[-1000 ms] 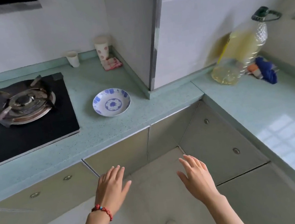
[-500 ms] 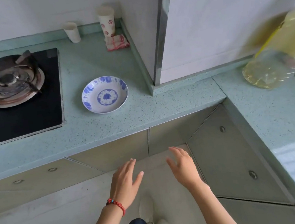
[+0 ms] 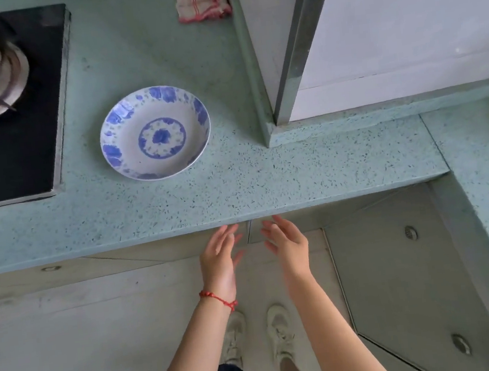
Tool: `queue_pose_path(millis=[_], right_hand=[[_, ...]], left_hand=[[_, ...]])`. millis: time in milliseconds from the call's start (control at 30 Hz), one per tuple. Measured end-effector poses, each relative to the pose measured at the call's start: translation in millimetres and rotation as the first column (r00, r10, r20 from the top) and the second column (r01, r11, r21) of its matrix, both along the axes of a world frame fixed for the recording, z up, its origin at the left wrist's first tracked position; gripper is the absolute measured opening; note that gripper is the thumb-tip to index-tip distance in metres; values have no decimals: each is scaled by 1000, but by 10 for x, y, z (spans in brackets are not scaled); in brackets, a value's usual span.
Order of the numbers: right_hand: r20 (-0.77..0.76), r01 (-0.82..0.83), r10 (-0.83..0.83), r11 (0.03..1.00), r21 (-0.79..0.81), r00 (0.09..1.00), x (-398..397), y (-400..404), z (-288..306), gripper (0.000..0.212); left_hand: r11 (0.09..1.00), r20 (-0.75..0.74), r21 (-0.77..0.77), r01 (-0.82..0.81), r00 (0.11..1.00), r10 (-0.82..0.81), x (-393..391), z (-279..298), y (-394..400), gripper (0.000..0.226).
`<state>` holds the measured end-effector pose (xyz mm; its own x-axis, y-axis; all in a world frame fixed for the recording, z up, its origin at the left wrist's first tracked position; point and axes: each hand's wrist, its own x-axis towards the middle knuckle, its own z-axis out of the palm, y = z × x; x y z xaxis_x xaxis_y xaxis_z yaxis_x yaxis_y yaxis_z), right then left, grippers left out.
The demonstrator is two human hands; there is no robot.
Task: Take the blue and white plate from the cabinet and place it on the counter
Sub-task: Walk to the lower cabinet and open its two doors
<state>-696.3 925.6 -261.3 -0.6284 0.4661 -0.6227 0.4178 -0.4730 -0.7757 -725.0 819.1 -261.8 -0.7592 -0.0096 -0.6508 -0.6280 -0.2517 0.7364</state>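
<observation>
Two empty hands, left hand (image 3: 218, 258) and right hand (image 3: 288, 246), fingers spread, palms facing, below the counter (image 3: 237, 183) edge.

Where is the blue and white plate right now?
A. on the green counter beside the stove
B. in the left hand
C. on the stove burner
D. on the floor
A: the blue and white plate sits flat on the green counter, right of the stove, with both hands empty below the counter edge.

Both hands empty, fingers spread, palms facing each other: left hand (image 3: 219, 260) and right hand (image 3: 288, 246) side by side just below the counter edge (image 3: 181, 229).
</observation>
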Motion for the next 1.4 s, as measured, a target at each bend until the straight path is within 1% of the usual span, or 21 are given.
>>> queue_pose_path(millis=[67,100,233,367,500,667,900,1133,1233,1400], right_hand=[[-56,31,-36,997,-75,998,-91,30,-46,16],[-74,39,-46,994,-102,996,-124,46,-58,16],[-131,62,-93,972,-225,987,-190,107,-88,19],[-154,62,-119,941,-332,981,-226,118,-104,26],[-150,46,-109,927,-372,983,-151,123,-109,25],[-114,38,-79,944,-326,990,74,96,-94,23],[-51,61,-74,973,-224,996,525,67,-56,22],[-82,65,-82,979,-192,993,1056,124,-45,21],[-81,58,-68,990,-128,994,1185,144,-41,22],[-91,49,-54,997,-55,994,1396,163,-22,21]], left_hand=[[993,-3,100,-56,998,56,-47,-4,114,16],[987,-8,146,-69,997,71,-70,2,163,14],[953,12,276,-127,992,129,-127,26,293,23],[918,50,343,-201,979,195,-137,9,363,25],[913,64,330,-240,970,233,-69,15,365,26],[908,97,267,-322,947,307,253,-3,284,24],[934,76,142,-327,945,319,725,-3,87,13],[952,68,96,-290,956,285,932,8,-74,9],[960,57,81,-266,963,262,1035,-5,-180,4],[978,36,35,-207,978,206,1293,18,-434,10]])
